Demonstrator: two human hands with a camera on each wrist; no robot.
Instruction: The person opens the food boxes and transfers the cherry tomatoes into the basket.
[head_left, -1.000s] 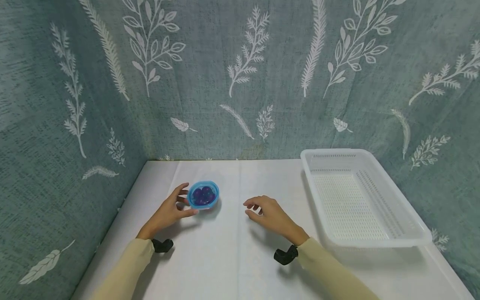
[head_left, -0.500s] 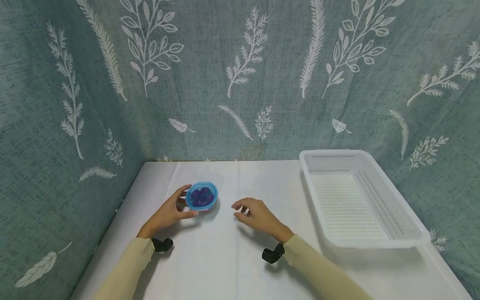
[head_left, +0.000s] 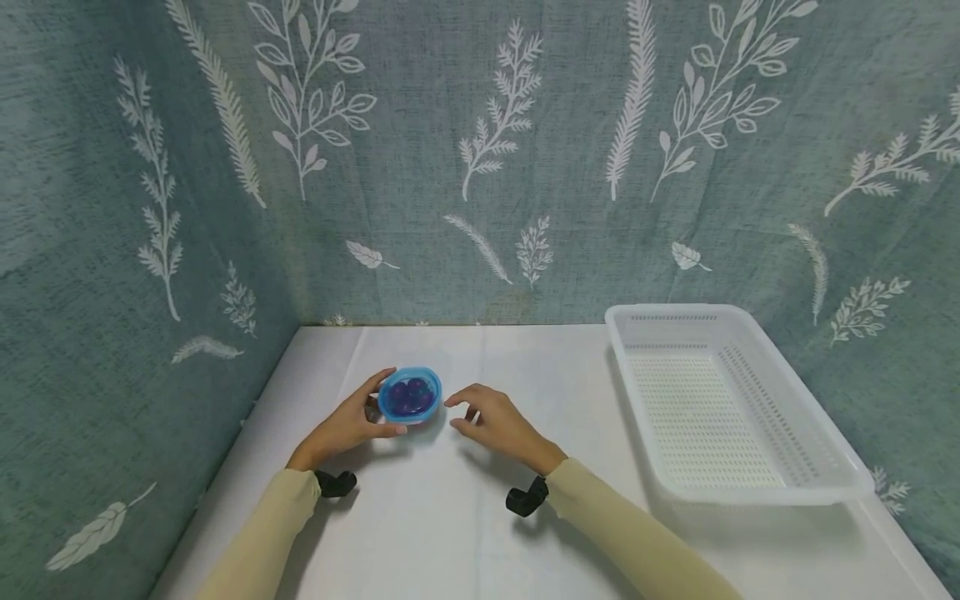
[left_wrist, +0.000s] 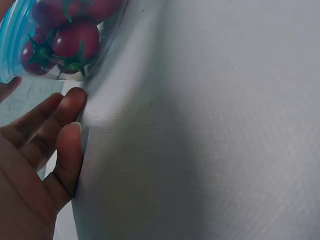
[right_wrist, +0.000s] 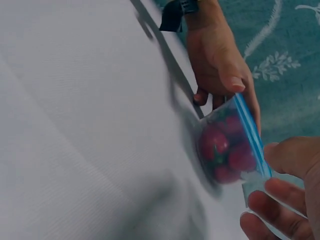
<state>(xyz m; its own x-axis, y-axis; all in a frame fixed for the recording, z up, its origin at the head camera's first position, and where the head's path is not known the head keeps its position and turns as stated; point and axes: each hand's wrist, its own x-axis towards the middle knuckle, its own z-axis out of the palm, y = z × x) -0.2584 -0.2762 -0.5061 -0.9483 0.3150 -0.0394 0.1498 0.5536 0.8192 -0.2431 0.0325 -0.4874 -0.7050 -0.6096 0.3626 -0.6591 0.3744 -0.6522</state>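
Note:
A small clear plastic tub (head_left: 409, 395) with a blue lid (right_wrist: 252, 132) stands left of the table's middle. Small red tomatoes (left_wrist: 76, 39) with green stems show through its wall. My left hand (head_left: 351, 423) holds the tub from its left side, thumb at the near edge of the lid and index finger at the far edge; the other fingers curl below. Close to the tub's right side is my right hand (head_left: 497, 423), its fingers loosely bent and nothing held. In the right wrist view the right thumb (right_wrist: 290, 157) overlaps the lid's edge.
A large white perforated plastic basket (head_left: 637, 417) stands on the right of the white-covered table (head_left: 420, 533). Green cloth (head_left: 420, 167) printed with white leaves hangs behind the table and at both sides. Each wrist wears a black camera mount (head_left: 527, 497).
My right hand has moved left across the table, close to the tub. My left hand stays at the tub, its fingers now closer around the lid.

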